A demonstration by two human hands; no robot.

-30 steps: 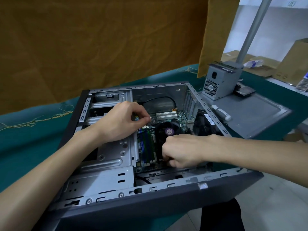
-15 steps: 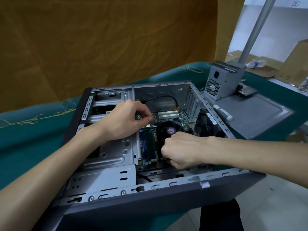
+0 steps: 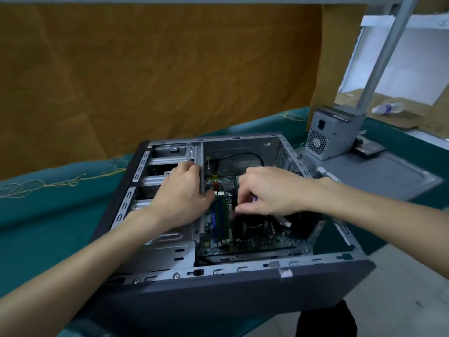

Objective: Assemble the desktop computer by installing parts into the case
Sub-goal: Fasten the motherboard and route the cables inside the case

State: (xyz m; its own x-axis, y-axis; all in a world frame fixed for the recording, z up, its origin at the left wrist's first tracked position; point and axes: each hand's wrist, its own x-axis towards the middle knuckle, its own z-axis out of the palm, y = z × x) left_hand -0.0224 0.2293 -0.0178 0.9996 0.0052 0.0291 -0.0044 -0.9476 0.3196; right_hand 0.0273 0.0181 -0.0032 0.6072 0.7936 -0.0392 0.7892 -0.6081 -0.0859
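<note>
The open grey computer case (image 3: 218,272) lies on its side on the teal cloth. Inside it sits the green motherboard (image 3: 267,239) with its blue and green memory slots (image 3: 220,222). My left hand (image 3: 179,198) rests on the silver drive cage (image 3: 167,242), fingers laid towards the cage's top and thumb reaching across the upright partition. My right hand (image 3: 272,190) hovers over the middle of the board. Its fingers curl down around the black CPU fan (image 3: 254,198), of which only a purple hub sticker and a dark edge show.
A grey power supply (image 3: 332,135) stands on the removed side panel (image 3: 388,176) to the right of the case, by a slanted metal pole (image 3: 379,62). A black cable (image 3: 243,155) loops along the case's far wall. Ochre cloth hangs behind.
The view has tilted up and the case appears lower. My right hand moved up from the near edge of the fan to over its hub. My left hand slid onto the drive cage, fingers straighter.
</note>
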